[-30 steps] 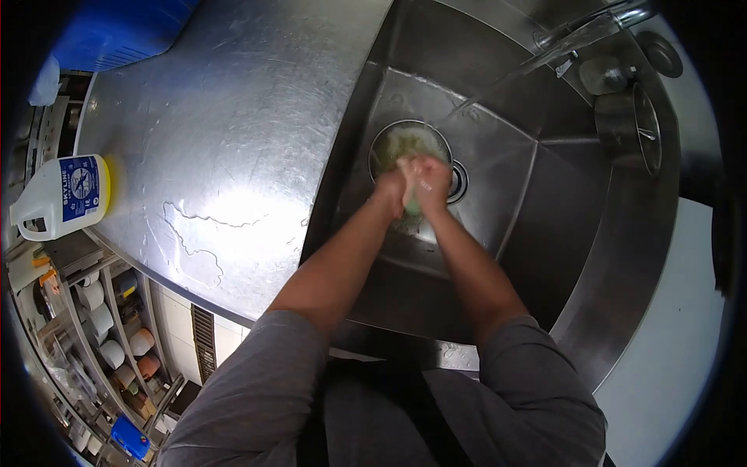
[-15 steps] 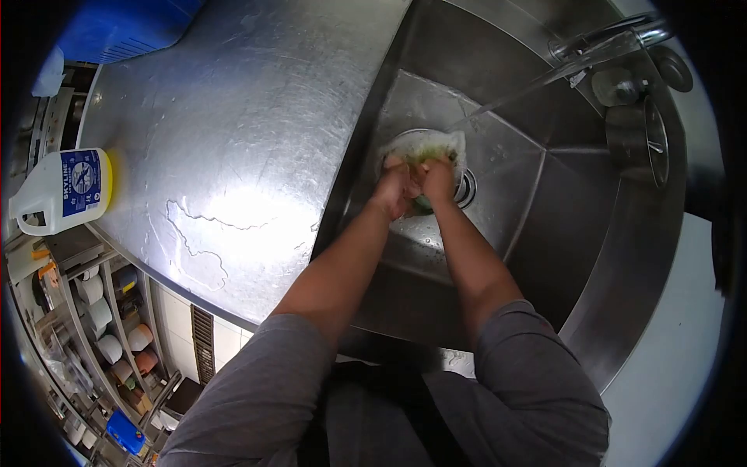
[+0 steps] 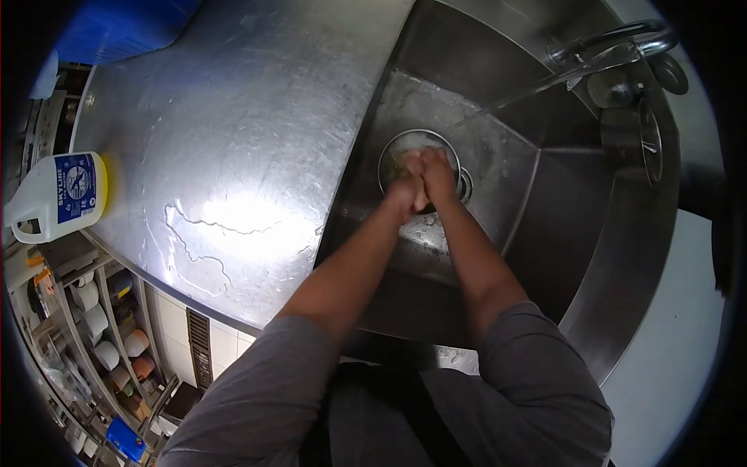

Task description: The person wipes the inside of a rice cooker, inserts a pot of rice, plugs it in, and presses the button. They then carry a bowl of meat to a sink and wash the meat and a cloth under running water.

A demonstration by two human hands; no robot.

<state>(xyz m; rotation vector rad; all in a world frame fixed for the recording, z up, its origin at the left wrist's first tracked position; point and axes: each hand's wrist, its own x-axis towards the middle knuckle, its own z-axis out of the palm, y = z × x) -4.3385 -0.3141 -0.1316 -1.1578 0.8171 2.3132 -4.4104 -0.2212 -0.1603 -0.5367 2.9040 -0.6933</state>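
My left hand (image 3: 405, 191) and my right hand (image 3: 437, 173) are pressed together, fingers closed, over a round metal bowl (image 3: 380, 165) in the sink. Whatever lies between the palms is hidden; the white cloth with green on it is no longer plain to see. Whitish, foamy-looking contents (image 3: 416, 142) show inside the bowl beyond my fingers, with a greenish tint at the left. The bowl's near side is covered by my hands. A stream of water (image 3: 513, 95) from the faucet (image 3: 650, 39) comes down into the sink (image 3: 498, 179) near the bowl's far right side.
A wet steel counter (image 3: 257, 117) adjoins the sink on the left. On its left edge stands a jug (image 3: 70, 194) with yellow liquid and a blue label. A blue crate (image 3: 124, 31) is at the back left. A metal pot (image 3: 654, 144) sits on the right ledge. Shelves hold several bowls.
The spread white cloth has gone from view, and the bowl's round rim now shows. My hands have come closer together and turned against each other. Water keeps running.
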